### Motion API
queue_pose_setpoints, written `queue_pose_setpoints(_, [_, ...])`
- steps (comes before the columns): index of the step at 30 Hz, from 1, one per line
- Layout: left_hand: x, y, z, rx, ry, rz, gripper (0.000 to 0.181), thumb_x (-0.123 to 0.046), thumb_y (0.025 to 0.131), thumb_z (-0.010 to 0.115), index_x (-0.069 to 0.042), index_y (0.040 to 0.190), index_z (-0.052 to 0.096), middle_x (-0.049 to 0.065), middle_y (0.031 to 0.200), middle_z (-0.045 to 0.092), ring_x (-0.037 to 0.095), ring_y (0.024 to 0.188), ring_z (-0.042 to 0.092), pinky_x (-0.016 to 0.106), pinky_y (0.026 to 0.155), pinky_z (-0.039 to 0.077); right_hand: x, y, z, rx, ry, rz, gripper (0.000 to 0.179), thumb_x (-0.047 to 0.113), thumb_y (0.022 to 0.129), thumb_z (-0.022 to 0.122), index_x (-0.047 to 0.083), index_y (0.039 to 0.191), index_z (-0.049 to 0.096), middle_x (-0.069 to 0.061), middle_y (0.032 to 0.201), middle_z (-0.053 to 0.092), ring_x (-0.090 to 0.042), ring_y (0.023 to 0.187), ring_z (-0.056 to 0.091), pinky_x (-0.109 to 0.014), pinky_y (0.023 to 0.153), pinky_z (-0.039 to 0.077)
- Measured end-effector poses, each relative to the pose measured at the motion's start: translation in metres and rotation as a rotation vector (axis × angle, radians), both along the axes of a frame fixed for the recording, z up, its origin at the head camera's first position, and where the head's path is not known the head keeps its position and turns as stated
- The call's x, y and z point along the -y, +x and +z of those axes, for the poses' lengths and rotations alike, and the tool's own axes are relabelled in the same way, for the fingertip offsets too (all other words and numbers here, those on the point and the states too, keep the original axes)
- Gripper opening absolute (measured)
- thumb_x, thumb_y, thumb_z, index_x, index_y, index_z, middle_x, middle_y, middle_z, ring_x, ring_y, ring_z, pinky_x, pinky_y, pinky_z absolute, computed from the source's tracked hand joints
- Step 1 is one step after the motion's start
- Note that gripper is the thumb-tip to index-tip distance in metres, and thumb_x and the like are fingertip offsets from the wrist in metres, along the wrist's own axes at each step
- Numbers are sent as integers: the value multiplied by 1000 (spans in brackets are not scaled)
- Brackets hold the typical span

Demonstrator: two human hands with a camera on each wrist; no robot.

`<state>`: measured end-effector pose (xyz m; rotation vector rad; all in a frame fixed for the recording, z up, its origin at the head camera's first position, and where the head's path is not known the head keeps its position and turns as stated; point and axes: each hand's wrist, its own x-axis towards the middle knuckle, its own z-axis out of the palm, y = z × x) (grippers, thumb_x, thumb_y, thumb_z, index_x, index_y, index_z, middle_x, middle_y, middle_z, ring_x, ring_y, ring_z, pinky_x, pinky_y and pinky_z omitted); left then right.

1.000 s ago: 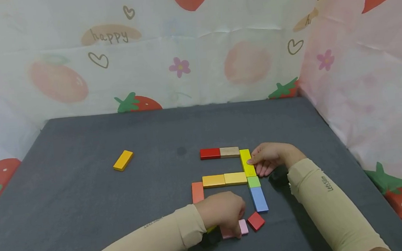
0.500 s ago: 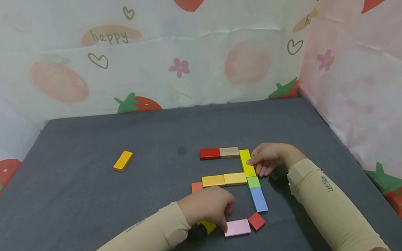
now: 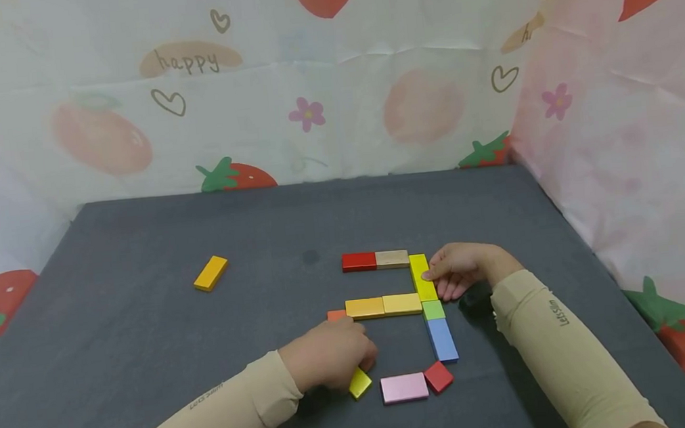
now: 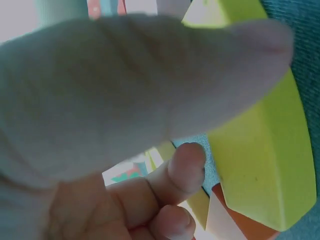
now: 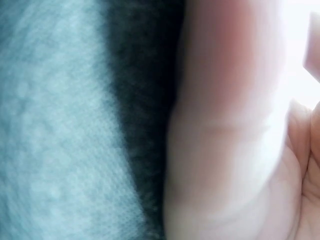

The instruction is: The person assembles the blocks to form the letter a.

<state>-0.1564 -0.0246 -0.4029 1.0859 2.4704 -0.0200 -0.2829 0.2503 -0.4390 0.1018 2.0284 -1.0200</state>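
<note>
My left hand (image 3: 329, 352) is at the short yellow block (image 3: 360, 382) at the lower left of the block figure. In the left wrist view its thumb lies across that yellow block (image 4: 265, 165), and two other fingers curl apart from it; the index finger is hidden. An orange block (image 3: 336, 315) is mostly covered by this hand. My right hand (image 3: 462, 268) rests beside the upright yellow block (image 3: 422, 282), its thumb tip touching the top. The right wrist view shows only a blurred finger and dark cloth. A pink block (image 3: 404, 388) lies right of my left hand.
A red block (image 3: 439, 377) touches the pink one at an angle. Blue (image 3: 442, 340) and green (image 3: 433, 310) blocks line the right side. Two yellow-orange blocks (image 3: 364, 308) form the middle row; red (image 3: 359, 262) and wooden (image 3: 392, 259) ones, the top. Another orange-yellow block (image 3: 210, 274) lies far left.
My left hand let go of the pink block after shifting it slightly right beside the red one, then moved left to the short yellow block. The right hand stays put.
</note>
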Motion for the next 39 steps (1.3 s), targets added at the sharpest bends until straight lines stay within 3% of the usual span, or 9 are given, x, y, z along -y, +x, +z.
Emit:
queue_pose_setpoints(6, [-5, -2, -1, 7, 16, 4, 20, -15, 76, 81, -28, 87, 71, -8, 79, 54, 10, 78, 45, 23, 68, 42, -1, 0, -1, -8, -9, 3, 21, 25, 95, 63, 7, 88, 69, -1, 62, 66, -11, 53, 64, -25, 59, 56])
queue_pose_setpoints(10, [0, -4, -1, 25, 61, 15, 23, -16, 72, 84, -27, 85, 70, -8, 80, 53, 9, 79, 45, 22, 67, 41, -1, 0, -1, -4, -12, 2, 20, 25, 95, 63, 7, 88, 69, -1, 62, 66, -10, 53, 64, -25, 59, 56])
queue_pose_setpoints(13, [10, -12, 1, 46, 105, 115, 27, -17, 68, 87, -24, 86, 68, -6, 84, 54, 10, 82, 46, 24, 69, 43, -1, -1, -2, -2, -13, 0, 20, 25, 95, 63, 7, 88, 69, -1, 62, 66, -10, 53, 64, -25, 59, 56])
queue_pose_setpoints(17, [26, -28, 3, 63, 123, 355, 39, -16, 70, 87, -19, 102, 65, 0, 95, 55, 15, 86, 50, 30, 74, 49, -2, -1, -3, -4, -13, 7, 21, 26, 95, 63, 7, 89, 69, -1, 62, 66, -10, 53, 65, -25, 59, 56])
queue_pose_setpoints(20, [36, -39, 1, 78, 115, 456, 49, -14, 72, 86, -16, 115, 62, 5, 105, 56, 17, 89, 53, 35, 80, 53, -2, -1, -1, -3, -13, 14, 21, 26, 95, 63, 7, 88, 69, -1, 62, 66, -10, 53, 65, -25, 59, 56])
queue_pose_setpoints(24, [40, -45, -3, 112, 119, 454, 50, -16, 75, 85, -15, 120, 62, 6, 110, 58, 18, 92, 54, 38, 88, 52, -3, 0, 1, 9, -18, 11, 20, 25, 95, 62, 7, 87, 69, -1, 62, 66, -10, 53, 64, -25, 59, 56])
queue_pose_setpoints(33, [44, -47, -9, 116, 146, 444, 43, -18, 76, 83, -17, 115, 64, 3, 106, 59, 17, 92, 53, 37, 88, 51, -3, -1, 2, 9, -24, 13, 21, 24, 95, 62, 8, 83, 67, -1, 62, 66, -10, 53, 64, -25, 59, 56])
queue_pose_setpoints(36, [57, -53, -5, 89, 174, 476, 42, -18, 79, 81, -15, 117, 63, 7, 112, 60, 19, 97, 55, 40, 91, 51, -3, -1, 2, 8, -22, 19, 21, 25, 95, 62, 8, 83, 67, -1, 62, 66, -10, 53, 64, -25, 59, 56])
queue_pose_setpoints(39, [82, -66, 0, 40, 229, 534, 39, -18, 85, 75, -9, 121, 61, 14, 118, 59, 26, 103, 57, 44, 92, 51, -2, -2, 1, 9, -20, 23, 21, 25, 95, 62, 8, 84, 67, 0, 62, 66, -10, 53, 64, -25, 59, 56])
